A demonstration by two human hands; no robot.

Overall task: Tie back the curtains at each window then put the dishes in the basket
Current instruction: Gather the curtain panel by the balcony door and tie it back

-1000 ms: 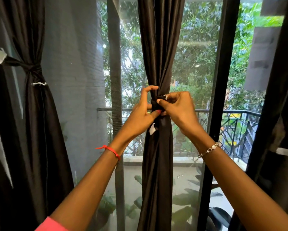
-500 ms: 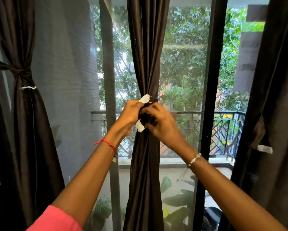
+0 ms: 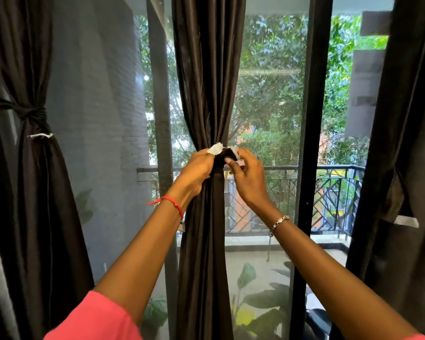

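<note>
A dark brown curtain hangs in the middle of the window, gathered into a narrow waist. A dark tie-back band with white ends is wrapped round that waist. My left hand grips the band's left white end against the curtain. My right hand pinches the band's right end just beside it. Both hands meet at the knot, so the knot itself is mostly hidden. No dishes or basket are in view.
A second curtain at the left is tied with a dark band. A third curtain hangs loose at the right, its band dangling. Black window frames and glass stand behind, with a balcony railing outside.
My hands pulled the band's white ends apart at the curtain's waist. The left hand shifted to the left end, the right hand to the right end. The view moved slightly closer.
</note>
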